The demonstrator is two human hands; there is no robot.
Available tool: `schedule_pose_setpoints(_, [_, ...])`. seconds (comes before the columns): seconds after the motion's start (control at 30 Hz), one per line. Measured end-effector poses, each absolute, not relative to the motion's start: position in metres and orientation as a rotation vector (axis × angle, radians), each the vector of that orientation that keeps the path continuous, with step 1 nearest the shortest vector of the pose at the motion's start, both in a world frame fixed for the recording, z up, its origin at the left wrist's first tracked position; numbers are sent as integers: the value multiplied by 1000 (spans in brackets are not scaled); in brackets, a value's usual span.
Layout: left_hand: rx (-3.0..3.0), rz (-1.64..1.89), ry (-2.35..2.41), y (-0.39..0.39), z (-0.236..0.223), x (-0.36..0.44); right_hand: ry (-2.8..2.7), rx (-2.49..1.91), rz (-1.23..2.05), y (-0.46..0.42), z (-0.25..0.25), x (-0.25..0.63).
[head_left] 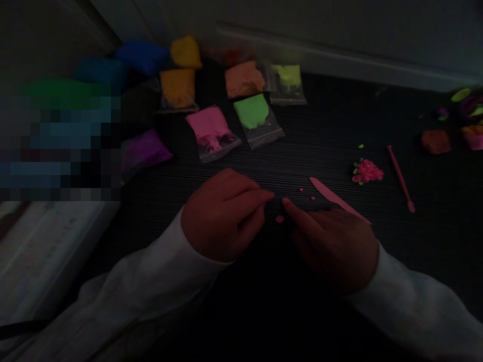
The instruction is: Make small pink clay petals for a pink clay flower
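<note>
My left hand (226, 216) is over the dark surface, its fingers pressed together and the tips pointing right; anything between them is too small to make out. Facing it, my right hand (335, 246) has the index finger stretched out and the others curled beneath, holding nothing visible. A narrow gap separates the two fingertips. Just below that gap lies a small flat pink clay disc (279, 219). Two tiny pink clay balls, one clay ball (301, 189) and another ball (313, 198), sit above my right index finger. A pink plastic clay knife (332, 195) lies partly behind my right hand.
A pink clay flower cluster (368, 171) with green leaves lies right, beside a pink modelling tool (400, 177). Farther right is a reddish-brown clay lump (435, 142). Bags of clay, including a pink bag (212, 128) and green bag (254, 114), lie behind. A whitish box (49, 261) stands left.
</note>
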State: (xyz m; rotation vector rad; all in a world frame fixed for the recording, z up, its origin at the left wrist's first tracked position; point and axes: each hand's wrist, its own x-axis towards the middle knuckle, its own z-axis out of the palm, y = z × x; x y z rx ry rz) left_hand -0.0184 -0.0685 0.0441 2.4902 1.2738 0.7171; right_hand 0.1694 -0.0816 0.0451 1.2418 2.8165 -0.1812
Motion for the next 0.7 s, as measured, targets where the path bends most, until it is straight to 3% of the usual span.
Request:
schedule_pose_setpoints(0.5, [2500,619,1214,-69,37,-16,2868,1270,-137,-83,41,171])
schedule_pose_setpoints(0.7, [2493,592,1257,-68,35,-15,2930,1301,-333,-84,42,179])
